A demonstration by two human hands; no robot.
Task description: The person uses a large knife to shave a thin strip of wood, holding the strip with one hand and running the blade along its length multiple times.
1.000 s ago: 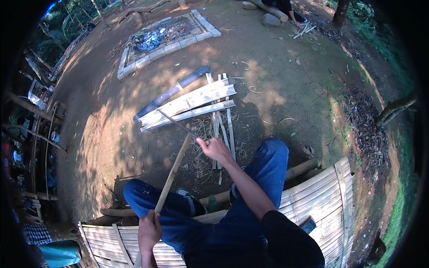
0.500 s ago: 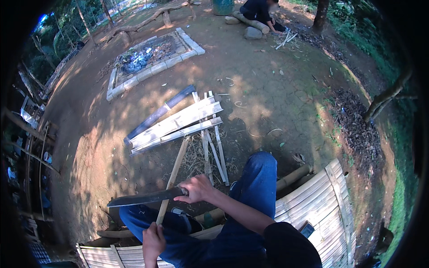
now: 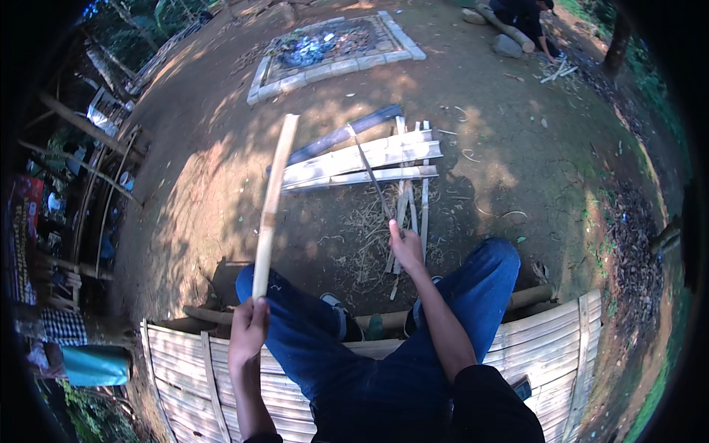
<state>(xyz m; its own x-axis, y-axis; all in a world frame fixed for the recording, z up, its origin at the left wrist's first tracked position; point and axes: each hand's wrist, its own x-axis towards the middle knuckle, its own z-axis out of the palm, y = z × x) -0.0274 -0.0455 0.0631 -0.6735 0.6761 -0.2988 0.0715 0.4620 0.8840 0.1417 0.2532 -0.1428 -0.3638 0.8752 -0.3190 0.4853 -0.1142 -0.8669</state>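
Note:
My left hand is closed round the lower end of a long bamboo strip, which stands up over my left knee. In my right hand is the handle of a machete, its dark blade pointing up and away, edge-on to me. Blade and strip are apart. Beyond them on the ground lie split bamboo pieces, pale inner faces up, and a dark-skinned length of bamboo. Several narrow bamboo strips lie under and in front of these, among thin shavings.
I sit on a bamboo-slat bench with a phone on it at my right. A stone-edged fire pit lies far ahead. Another person crouches at the far right near a log and a rock.
The machete has come off the strip and swung from pointing left to pointing up and away. My left hand has raised the strip, and the view has turned left.

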